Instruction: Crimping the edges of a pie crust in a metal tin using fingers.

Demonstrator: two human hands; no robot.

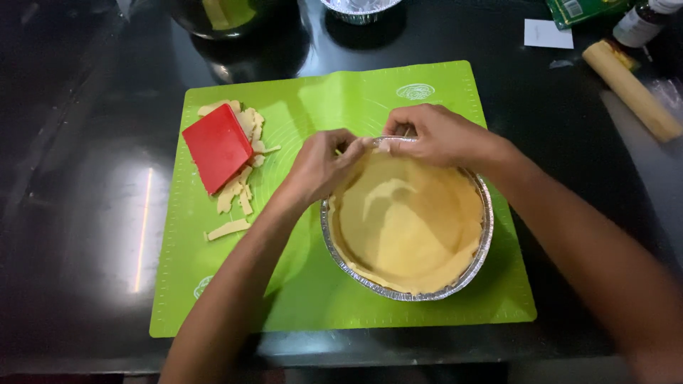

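Observation:
A round foil pie pan [486, 226] lined with pale yellow dough [409, 220] sits on a green silicone mat [306, 284]. My left hand [320, 167] pinches the dough at the pan's far left rim. Right beside it, my right hand [437, 135] pinches the dough at the far rim, fingers curled over the edge. Both hands nearly touch each other. The far rim itself is hidden under my fingers.
A red square scraper [217, 146] lies on dough trimmings [238, 195] at the mat's left. A wooden rolling pin [629, 89] lies at the right back. A dark bowl [220, 18], a second foil pan [359, 8], a white card [548, 33] and a bottle [640, 21] stand along the back of the black table.

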